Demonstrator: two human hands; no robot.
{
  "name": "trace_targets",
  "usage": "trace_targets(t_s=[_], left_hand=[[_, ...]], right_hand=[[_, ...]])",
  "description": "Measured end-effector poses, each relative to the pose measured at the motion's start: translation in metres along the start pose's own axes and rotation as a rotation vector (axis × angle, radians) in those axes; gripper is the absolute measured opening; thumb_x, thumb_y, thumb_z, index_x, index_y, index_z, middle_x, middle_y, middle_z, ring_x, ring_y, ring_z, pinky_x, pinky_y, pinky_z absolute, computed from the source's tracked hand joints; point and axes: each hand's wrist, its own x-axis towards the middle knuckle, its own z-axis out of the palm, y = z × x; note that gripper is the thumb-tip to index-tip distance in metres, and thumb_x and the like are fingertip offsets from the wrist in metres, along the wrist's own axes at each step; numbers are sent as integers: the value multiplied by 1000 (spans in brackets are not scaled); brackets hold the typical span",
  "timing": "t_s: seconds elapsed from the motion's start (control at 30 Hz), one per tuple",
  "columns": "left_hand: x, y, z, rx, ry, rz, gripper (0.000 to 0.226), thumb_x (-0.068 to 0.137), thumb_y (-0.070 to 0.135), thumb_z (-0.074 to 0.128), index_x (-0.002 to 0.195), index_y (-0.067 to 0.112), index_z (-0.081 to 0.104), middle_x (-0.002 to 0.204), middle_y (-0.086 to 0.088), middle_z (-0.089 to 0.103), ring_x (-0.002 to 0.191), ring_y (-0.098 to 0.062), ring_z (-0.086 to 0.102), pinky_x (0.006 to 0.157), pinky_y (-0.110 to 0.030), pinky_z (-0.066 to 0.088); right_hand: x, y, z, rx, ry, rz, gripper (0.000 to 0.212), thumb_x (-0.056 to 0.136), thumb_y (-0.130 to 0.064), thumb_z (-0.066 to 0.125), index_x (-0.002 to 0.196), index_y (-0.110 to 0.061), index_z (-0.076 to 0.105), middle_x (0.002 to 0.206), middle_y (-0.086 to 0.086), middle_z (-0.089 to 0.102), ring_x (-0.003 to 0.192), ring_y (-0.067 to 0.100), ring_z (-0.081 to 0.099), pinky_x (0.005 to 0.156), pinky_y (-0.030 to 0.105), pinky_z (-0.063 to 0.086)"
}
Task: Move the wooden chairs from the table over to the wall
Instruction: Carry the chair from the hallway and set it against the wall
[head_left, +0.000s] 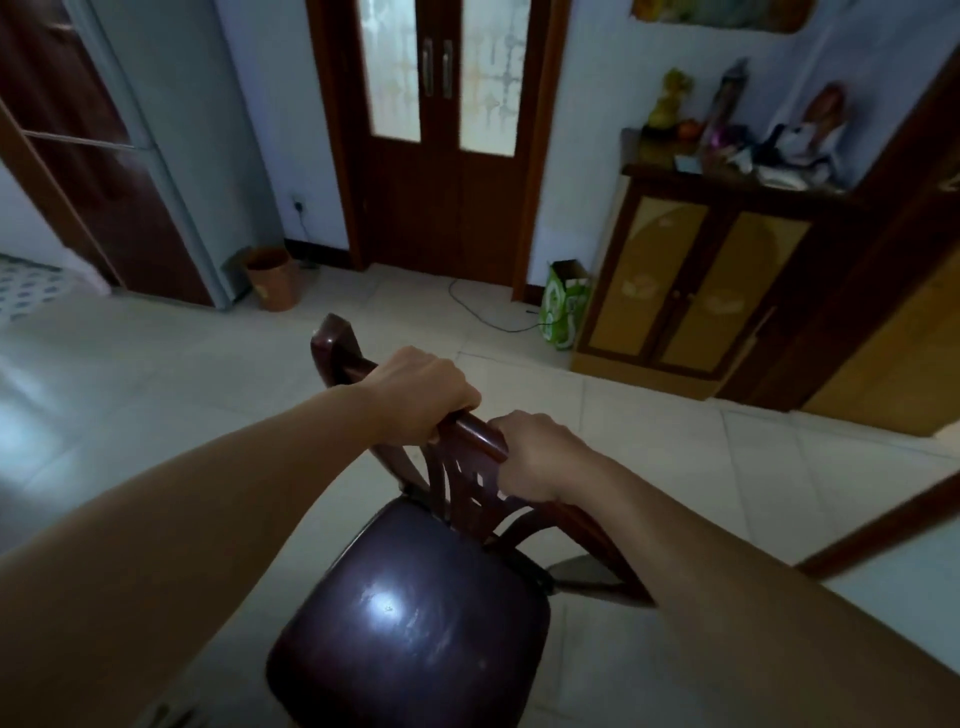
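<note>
A dark wooden chair (410, 618) with a glossy seat fills the lower middle of the head view, its backrest pointing away from me. My left hand (421, 397) grips the top rail of the backrest near its left end. My right hand (540, 454) holds the same rail just to the right. The chair's legs are hidden below the seat. The pale wall (587, 156) stands ahead, beyond open tiled floor.
A double wooden door with frosted glass (449, 145) is straight ahead. A yellow cabinet (691, 280) with clutter on top stands at the right, a green bag (563, 306) beside it. A brown bin (272, 278) and a fridge (176, 156) are at the left. A cable (488, 319) lies on the floor.
</note>
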Motion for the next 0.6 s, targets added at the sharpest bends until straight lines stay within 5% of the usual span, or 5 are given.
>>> trace_targets(t_s=[0.6], left_hand=[[110,288,-96,23,69,570,16,76,28,63,91,28,57,67,9,41,68,-16,45,61,-30,33]], right_hand=[[-261,198,-26,86,165,402,38,77,-10,60,114,-21,61,99,7,65,91,28,62,82,39,52]])
